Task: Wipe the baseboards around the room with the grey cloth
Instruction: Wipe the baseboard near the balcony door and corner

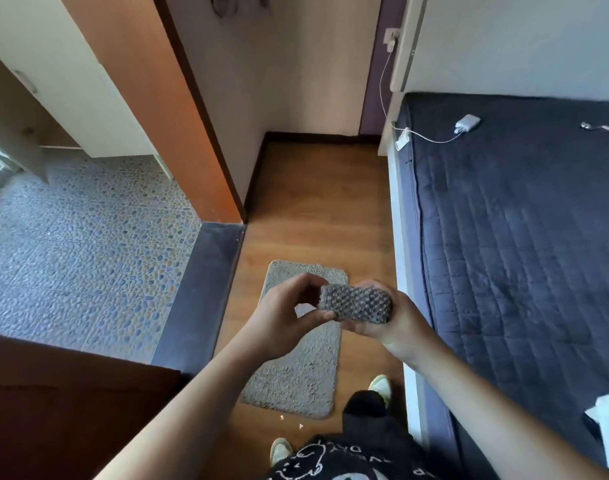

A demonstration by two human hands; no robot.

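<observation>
I stand on a wooden floor and hold a folded grey cloth (356, 303) with a bumpy weave in front of me, above a small mat. My right hand (395, 318) grips the cloth from below and behind. My left hand (289, 315) pinches its left end between thumb and fingers. A dark brown baseboard (322, 137) runs along the foot of the far wall and turns down the left wall (256, 174) toward the doorway.
A bed with a dark blue quilt (517, 237) fills the right side; a white charger and cable (466, 123) lie on it. A grey mat (301, 362) lies on the floor. A pebble-tiled bathroom floor (81, 251) opens left behind a dark threshold (206, 285). An orange door frame (178, 109) stands between.
</observation>
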